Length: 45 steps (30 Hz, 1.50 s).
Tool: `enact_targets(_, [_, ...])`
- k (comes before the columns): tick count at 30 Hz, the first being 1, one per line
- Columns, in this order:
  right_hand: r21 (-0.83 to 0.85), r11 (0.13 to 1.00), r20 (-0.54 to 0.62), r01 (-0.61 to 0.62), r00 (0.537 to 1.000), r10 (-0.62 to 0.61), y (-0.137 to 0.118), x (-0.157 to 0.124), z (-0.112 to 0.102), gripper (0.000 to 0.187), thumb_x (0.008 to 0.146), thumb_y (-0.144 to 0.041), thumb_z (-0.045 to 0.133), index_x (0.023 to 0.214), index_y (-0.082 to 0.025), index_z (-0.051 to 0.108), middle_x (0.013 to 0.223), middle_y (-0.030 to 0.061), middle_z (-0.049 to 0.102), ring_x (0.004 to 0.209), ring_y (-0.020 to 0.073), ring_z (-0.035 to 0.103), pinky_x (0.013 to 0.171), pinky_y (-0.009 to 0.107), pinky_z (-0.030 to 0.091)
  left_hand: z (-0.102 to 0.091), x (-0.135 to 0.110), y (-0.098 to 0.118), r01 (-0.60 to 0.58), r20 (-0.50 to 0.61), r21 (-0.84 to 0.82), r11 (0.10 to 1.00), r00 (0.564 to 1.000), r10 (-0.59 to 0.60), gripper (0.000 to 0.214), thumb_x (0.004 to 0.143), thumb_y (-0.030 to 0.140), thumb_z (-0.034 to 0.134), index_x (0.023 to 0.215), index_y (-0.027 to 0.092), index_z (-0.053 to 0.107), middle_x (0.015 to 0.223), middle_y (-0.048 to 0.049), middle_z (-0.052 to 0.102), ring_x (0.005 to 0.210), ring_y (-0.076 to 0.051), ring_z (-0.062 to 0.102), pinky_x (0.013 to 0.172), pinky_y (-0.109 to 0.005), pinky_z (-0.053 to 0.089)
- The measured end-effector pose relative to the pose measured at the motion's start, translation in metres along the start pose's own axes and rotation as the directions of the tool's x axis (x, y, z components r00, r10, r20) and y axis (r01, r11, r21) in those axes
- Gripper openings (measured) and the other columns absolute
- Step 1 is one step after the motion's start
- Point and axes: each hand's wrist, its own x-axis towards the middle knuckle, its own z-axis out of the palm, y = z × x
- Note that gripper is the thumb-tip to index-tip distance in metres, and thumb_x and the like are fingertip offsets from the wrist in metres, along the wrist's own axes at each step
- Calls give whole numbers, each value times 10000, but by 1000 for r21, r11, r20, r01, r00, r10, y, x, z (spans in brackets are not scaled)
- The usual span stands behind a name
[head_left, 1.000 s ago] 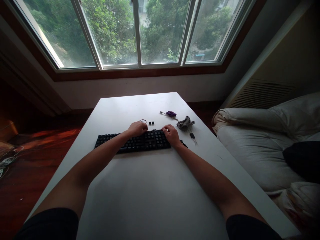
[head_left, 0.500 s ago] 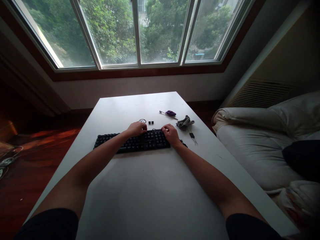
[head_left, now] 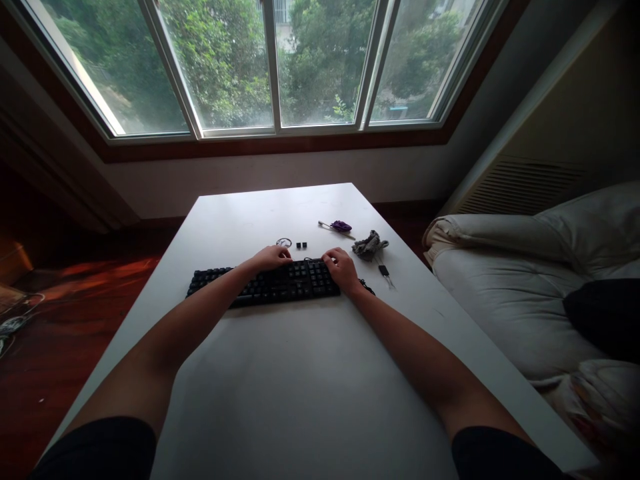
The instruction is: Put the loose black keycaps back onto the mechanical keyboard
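Observation:
A black keyboard (head_left: 280, 288) lies on the white table, its left part crossed by my left forearm. My left hand (head_left: 271, 259) is at its back edge, with fingers curled and closed; what they hold, if anything, is hidden. At the right end of the keyboard, my right hand (head_left: 341, 268) has its fingers closed round the back right corner. Two small black keycaps (head_left: 301, 245) sit side by side just behind the keyboard. A thin dark loop (head_left: 284, 241), perhaps a cable, shows beyond my left fingers.
To the right lie a crumpled grey cloth (head_left: 370, 247), a small black piece with wire ends (head_left: 384, 271), a purple bundle (head_left: 341, 226) and a thin pale stick (head_left: 325, 225). A light sofa (head_left: 500, 287) flanks the table (head_left: 300, 387); a window (head_left: 320, 67) is ahead.
My left hand has shifted slightly left and its fingertips sit a little higher by the keyboard's back edge. My right hand stays at the corner.

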Motion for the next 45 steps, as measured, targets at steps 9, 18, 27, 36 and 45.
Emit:
enact_targets(9, [-20,1000,2,-3,1000,3,1,-1,1,231,953,-324,516,815,-234,678,935,63,660,931,231,574,801,354,483,-6,9,-1,-21,60,19,1000,998,20,300,841,424,648,1056,245,756,1026,-22,769,916,-200,697,765,-250,508])
enact_targets(18, [-31,999,20,-10,1000,11,2,-2,0,235,961,-338,510,840,-239,685,957,67,653,959,236,565,843,372,489,8,50,9,56,-237,55,997,970,-42,327,888,361,639,1187,239,693,1117,-50,731,991,-203,667,831,-289,515])
enact_targets(27, [-24,1000,18,16,1000,-16,4,-2,2,209,958,-321,533,834,-240,681,955,58,648,971,235,553,874,376,474,17,61,21,60,-270,238,969,963,6,199,876,359,646,1023,255,734,1080,-57,721,995,-232,651,839,-318,491])
enact_targets(36, [-28,1000,24,6,1000,-5,4,-2,3,227,968,-340,524,840,-243,685,952,64,638,974,242,549,871,379,473,-6,32,8,-160,34,99,982,987,157,245,846,406,650,987,243,766,1007,-14,756,912,-183,672,760,-249,484])
enact_targets(45, [-50,999,19,10,1000,-9,3,-3,2,238,967,-342,512,830,-244,679,945,62,637,967,240,550,872,384,477,-5,24,15,-189,40,129,973,982,185,265,852,388,612,1002,240,773,994,-30,751,918,-200,668,764,-265,481])
